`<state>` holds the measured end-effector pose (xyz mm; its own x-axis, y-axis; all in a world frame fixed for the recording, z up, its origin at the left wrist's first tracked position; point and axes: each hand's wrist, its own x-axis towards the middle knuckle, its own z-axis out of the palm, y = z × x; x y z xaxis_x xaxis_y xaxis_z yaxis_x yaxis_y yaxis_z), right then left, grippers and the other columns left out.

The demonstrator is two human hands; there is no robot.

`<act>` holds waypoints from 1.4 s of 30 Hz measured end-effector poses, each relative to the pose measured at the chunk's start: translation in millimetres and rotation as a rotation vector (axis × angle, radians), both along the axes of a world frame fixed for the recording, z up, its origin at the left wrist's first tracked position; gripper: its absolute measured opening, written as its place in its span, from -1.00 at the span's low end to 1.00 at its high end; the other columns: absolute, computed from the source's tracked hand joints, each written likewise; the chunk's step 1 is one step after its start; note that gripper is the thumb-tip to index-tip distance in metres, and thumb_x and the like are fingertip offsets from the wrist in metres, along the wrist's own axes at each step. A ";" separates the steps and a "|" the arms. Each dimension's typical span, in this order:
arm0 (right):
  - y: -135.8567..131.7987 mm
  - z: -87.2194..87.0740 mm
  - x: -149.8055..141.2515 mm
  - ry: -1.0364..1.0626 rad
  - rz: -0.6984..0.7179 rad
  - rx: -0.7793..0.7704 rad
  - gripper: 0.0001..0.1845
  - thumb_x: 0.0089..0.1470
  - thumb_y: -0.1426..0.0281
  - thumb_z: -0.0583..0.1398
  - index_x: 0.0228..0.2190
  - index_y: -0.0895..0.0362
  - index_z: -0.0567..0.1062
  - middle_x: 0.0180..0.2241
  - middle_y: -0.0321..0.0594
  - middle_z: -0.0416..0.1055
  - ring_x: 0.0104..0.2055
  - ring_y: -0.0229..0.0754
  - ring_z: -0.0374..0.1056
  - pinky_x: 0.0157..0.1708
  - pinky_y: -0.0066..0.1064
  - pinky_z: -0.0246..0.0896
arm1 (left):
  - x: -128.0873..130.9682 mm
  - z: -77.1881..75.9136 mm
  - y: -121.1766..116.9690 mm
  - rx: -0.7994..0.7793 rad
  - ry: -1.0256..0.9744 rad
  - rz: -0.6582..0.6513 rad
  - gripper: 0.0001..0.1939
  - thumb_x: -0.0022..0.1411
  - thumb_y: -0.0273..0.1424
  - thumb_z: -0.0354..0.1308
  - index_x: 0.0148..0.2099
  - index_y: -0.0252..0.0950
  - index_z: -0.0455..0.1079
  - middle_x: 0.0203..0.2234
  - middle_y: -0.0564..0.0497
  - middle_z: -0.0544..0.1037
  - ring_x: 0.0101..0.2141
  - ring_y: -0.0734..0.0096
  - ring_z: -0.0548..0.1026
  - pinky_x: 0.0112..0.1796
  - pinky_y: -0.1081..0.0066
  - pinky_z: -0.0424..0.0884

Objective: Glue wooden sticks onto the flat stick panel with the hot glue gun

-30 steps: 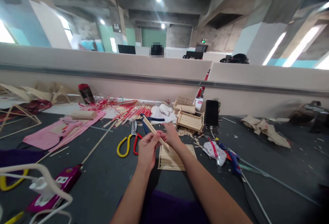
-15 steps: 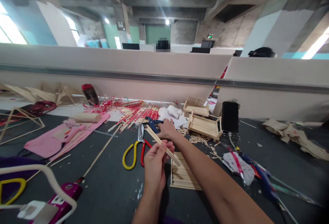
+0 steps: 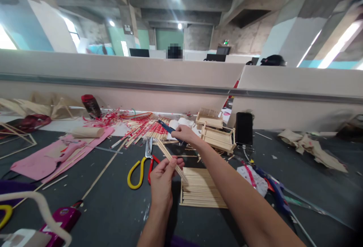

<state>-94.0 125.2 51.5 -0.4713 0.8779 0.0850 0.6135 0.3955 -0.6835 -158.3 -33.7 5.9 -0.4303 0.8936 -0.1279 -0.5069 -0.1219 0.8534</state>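
My left hand (image 3: 164, 180) pinches a small bundle of thin wooden sticks (image 3: 164, 150), held slanting above the left edge of a flat panel of sticks (image 3: 202, 186). Farther forward, my right hand (image 3: 187, 135) is closed on a dark blue hand tool (image 3: 167, 126); its exact kind is hard to make out. Scissors (image 3: 148, 152) with one yellow and one red handle lie just left of my left hand. Behind my right wrist stand two small pieces of stick-built furniture, the nearer one (image 3: 218, 141) with raised sides.
Red-wrapped sticks (image 3: 138, 129) and red scraps spread along the back. A pink glue gun (image 3: 70, 148) lies on pink paper at left; a blue glue gun (image 3: 276, 190) lies at right. A phone (image 3: 244, 128) leans upright. A purple power strip (image 3: 61, 222) sits front left.
My right hand has raised the dark blue tool off the table. My left hand still holds the sticks. The view has turned slightly right.
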 end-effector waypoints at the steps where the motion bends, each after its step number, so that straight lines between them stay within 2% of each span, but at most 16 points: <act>1: -8.5 6.0 5.2 0.048 0.004 -0.025 -0.60 0.01 0.18 0.07 -0.29 0.22 0.50 -0.42 -0.15 0.49 -0.42 -0.18 0.37 -0.48 -0.43 0.23 | -0.4 1.1 -0.6 0.010 0.030 0.015 -0.64 -0.10 -0.25 0.39 -0.29 -0.38 0.51 -0.42 -0.09 0.63 -0.42 0.34 0.59 -0.31 0.41 0.50; 4: -44.3 23.1 26.5 0.221 0.060 -0.140 -0.48 0.14 0.23 -0.16 -0.13 0.22 0.44 -0.38 -0.14 0.50 -0.42 -0.23 0.40 -0.47 -0.44 0.30 | -3.3 4.0 -2.4 0.042 0.143 0.058 -0.68 -0.08 -0.25 0.37 -0.29 -0.36 0.53 -0.43 -0.06 0.63 -0.41 0.34 0.58 -0.30 0.41 0.50; 5: -58.6 27.6 35.7 0.396 0.113 -0.293 -0.44 0.15 0.23 -0.20 -0.15 0.24 0.45 -0.40 -0.09 0.50 -0.42 -0.20 0.41 -0.47 -0.41 0.31 | -5.0 4.5 -3.0 0.052 0.189 0.059 -0.69 -0.07 -0.25 0.36 -0.29 -0.36 0.53 -0.43 -0.05 0.63 -0.41 0.34 0.58 -0.31 0.43 0.49; 7: -88.2 32.8 56.9 0.687 0.183 -0.507 -0.42 0.14 0.22 -0.22 -0.15 0.25 0.46 -0.43 -0.06 0.49 -0.41 -0.15 0.42 -0.45 -0.36 0.33 | -8.4 4.8 -4.6 0.064 0.291 0.042 -0.71 -0.04 -0.25 0.34 -0.29 -0.34 0.54 -0.44 -0.04 0.63 -0.41 0.34 0.57 -0.34 0.45 0.47; 9: -116.7 32.2 80.5 0.841 0.154 -0.538 -0.45 0.13 0.23 -0.18 -0.15 0.22 0.46 -0.44 -0.06 0.48 -0.38 -0.12 0.43 -0.43 -0.33 0.33 | -10.9 4.5 -7.1 0.061 0.406 0.020 -0.72 -0.01 -0.23 0.31 -0.27 -0.32 0.55 -0.45 -0.02 0.63 -0.41 0.33 0.56 -0.37 0.46 0.45; 11: -142.2 25.8 103.5 0.897 0.047 -0.431 -0.52 0.07 0.24 -0.08 -0.13 0.19 0.45 -0.37 -0.05 0.48 -0.38 -0.10 0.42 -0.40 -0.31 0.33 | -10.7 4.0 -11.0 0.053 0.540 0.016 -0.73 0.03 -0.23 0.28 -0.26 -0.30 0.56 -0.46 0.00 0.63 -0.39 0.30 0.55 -0.36 0.46 0.43; 13: -163.3 14.6 122.4 0.836 -0.052 -0.295 -0.56 -0.05 0.32 0.08 -0.11 0.15 0.45 -0.28 -0.07 0.48 -0.35 -0.11 0.40 -0.37 -0.33 0.33 | -7.6 4.0 -15.9 0.066 0.692 0.018 -0.76 0.08 -0.24 0.24 -0.25 -0.26 0.57 -0.43 0.02 0.63 -0.36 0.27 0.55 -0.34 0.46 0.41; 16: -184.0 -8.0 138.0 0.708 -0.224 -0.126 -0.44 -0.12 0.40 0.14 0.01 0.10 0.38 -0.19 -0.11 0.45 -0.27 -0.10 0.39 -0.36 -0.37 0.35 | 0.4 4.2 -22.3 0.138 0.910 0.028 -0.80 0.13 -0.29 0.20 -0.20 -0.18 0.57 -0.33 0.04 0.64 -0.29 0.24 0.56 -0.29 0.47 0.38; 18: -190.1 -23.9 141.0 0.654 -0.267 -0.076 -0.37 -0.08 0.40 0.13 0.10 0.09 0.29 -0.16 -0.11 0.44 -0.26 -0.09 0.40 -0.36 -0.36 0.37 | 5.3 3.5 -24.5 0.179 1.035 0.050 -0.81 0.14 -0.32 0.19 -0.19 -0.13 0.57 -0.29 0.04 0.64 -0.29 0.25 0.57 -0.27 0.47 0.37; 20: -191.8 -36.7 141.4 0.622 -0.280 0.000 -0.31 -0.04 0.43 0.12 0.17 0.07 0.19 -0.05 -0.08 0.40 -0.13 -0.06 0.39 -0.21 -0.29 0.38 | 8.3 1.6 -25.2 0.200 1.135 0.075 -0.80 0.14 -0.33 0.20 -0.17 -0.11 0.57 -0.30 0.03 0.64 -0.30 0.25 0.57 -0.25 0.46 0.36; 23: -191.9 -44.6 142.8 0.536 -0.216 0.142 -0.23 -0.02 0.49 0.12 0.23 0.02 0.07 0.15 -0.09 0.23 0.12 0.00 0.24 0.07 -0.16 0.21 | 9.4 -3.2 -24.3 0.227 1.226 0.092 -0.79 0.14 -0.34 0.20 -0.16 -0.11 0.56 -0.29 0.01 0.64 -0.28 0.24 0.58 -0.24 0.45 0.37; 26: -192.9 -41.5 146.7 0.398 -0.172 0.307 -0.18 -0.03 0.52 0.13 0.25 0.02 0.02 0.22 -0.11 0.10 0.24 0.05 0.06 0.19 -0.08 0.03 | 9.0 -7.1 -22.8 0.268 1.249 0.065 -0.80 0.15 -0.36 0.19 -0.16 -0.11 0.56 -0.27 0.01 0.64 -0.27 0.26 0.58 -0.22 0.46 0.39; 28: -193.5 -38.5 149.7 0.315 -0.179 0.394 -0.17 -0.03 0.51 0.15 0.25 0.04 0.00 0.22 -0.09 0.09 0.26 0.08 0.01 0.21 -0.04 -0.02 | 9.4 -7.5 -22.0 0.288 1.224 0.026 -0.80 0.16 -0.36 0.18 -0.16 -0.12 0.56 -0.26 0.01 0.64 -0.26 0.27 0.58 -0.22 0.47 0.40; 35: -195.7 -38.1 153.4 0.202 -0.183 0.468 -0.13 -0.09 0.54 0.13 0.26 0.10 -0.01 0.15 -0.05 0.15 0.21 0.07 0.07 0.17 -0.03 0.06 | 12.5 0.5 -21.4 0.352 1.170 -0.132 -0.80 0.22 -0.38 0.11 -0.18 -0.21 0.55 -0.28 -0.01 0.63 -0.27 0.30 0.57 -0.23 0.42 0.44; 39: -198.8 -36.3 154.0 0.184 -0.130 0.494 -0.09 -0.16 0.56 0.12 0.26 0.12 0.01 0.11 -0.03 0.17 0.16 0.07 0.12 0.13 -0.05 0.12 | 11.4 7.4 -20.9 0.377 1.072 -0.292 -0.79 0.22 -0.39 0.10 -0.20 -0.26 0.55 -0.31 -0.03 0.63 -0.25 0.27 0.55 -0.21 0.39 0.42; 42: -200.5 -32.8 156.8 0.175 -0.077 0.507 -0.07 -0.19 0.59 0.10 0.26 0.11 0.02 0.09 -0.04 0.20 0.14 0.04 0.15 0.12 -0.08 0.14 | 6.7 14.5 -22.2 0.312 0.940 -0.502 -0.82 0.19 -0.39 0.13 -0.35 -0.31 0.55 -0.44 -0.02 0.61 -0.34 0.33 0.53 -0.28 0.44 0.39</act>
